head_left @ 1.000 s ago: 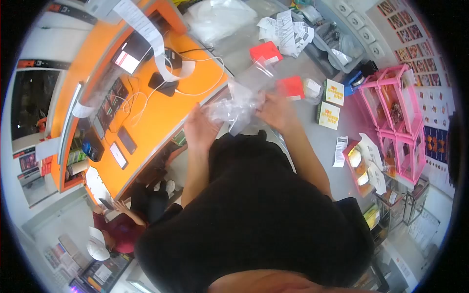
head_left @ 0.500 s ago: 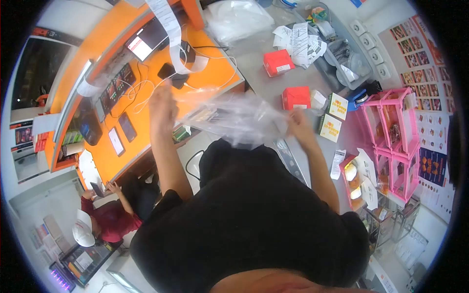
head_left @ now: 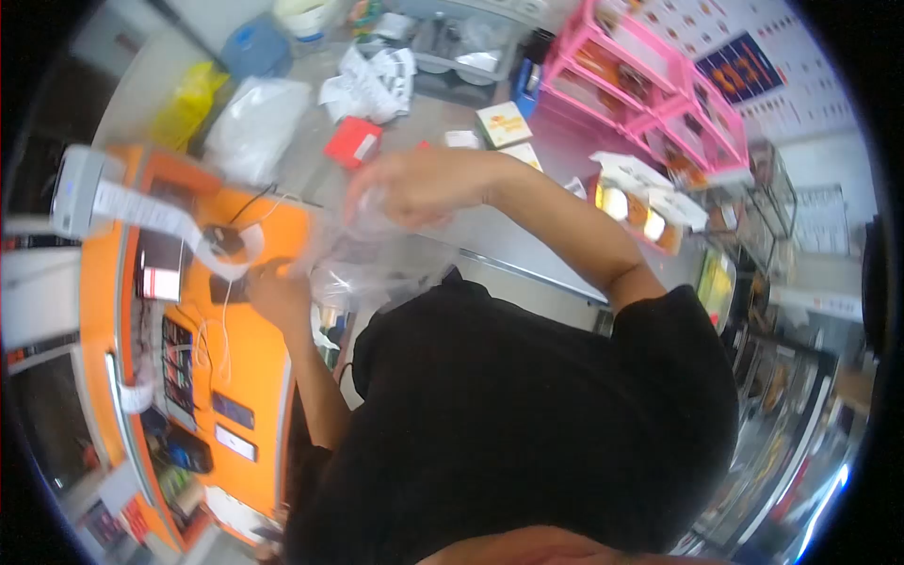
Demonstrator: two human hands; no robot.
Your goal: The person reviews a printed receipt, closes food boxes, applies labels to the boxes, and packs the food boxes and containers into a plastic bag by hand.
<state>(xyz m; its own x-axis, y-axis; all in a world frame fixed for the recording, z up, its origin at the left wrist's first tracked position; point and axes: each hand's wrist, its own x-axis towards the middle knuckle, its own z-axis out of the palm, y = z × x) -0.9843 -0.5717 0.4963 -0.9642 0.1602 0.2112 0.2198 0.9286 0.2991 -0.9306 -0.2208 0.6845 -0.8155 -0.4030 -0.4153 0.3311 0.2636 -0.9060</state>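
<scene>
A clear plastic bag (head_left: pixel 381 268) hangs between my hands in front of my black shirt, blurred by motion. My left hand (head_left: pixel 280 290) is closed on its left edge, above the orange counter. My right hand (head_left: pixel 410 191) is raised over the bag's upper side, with its fingers curled and clear plastic gathered at them; the fingertips are smeared. Just beyond my right hand sits a red box (head_left: pixel 354 142) on the grey metal table. Another red box is mostly hidden behind that hand.
Two small yellow-and-white boxes (head_left: pixel 504 124) and an open box of food (head_left: pixel 640 212) stand on the metal table (head_left: pixel 537 240). Pink racks (head_left: pixel 626 80), crumpled receipts (head_left: pixel 369 87) and a grey bin (head_left: pixel 461 61) lie behind. Phones (head_left: pixel 234 443), cables and a receipt printer (head_left: pixel 77 193) occupy the orange counter.
My view has turned to the right. My hands have come closer together, and my right hand has moved from the bag's right edge to above it. The bag is bunched rather than stretched.
</scene>
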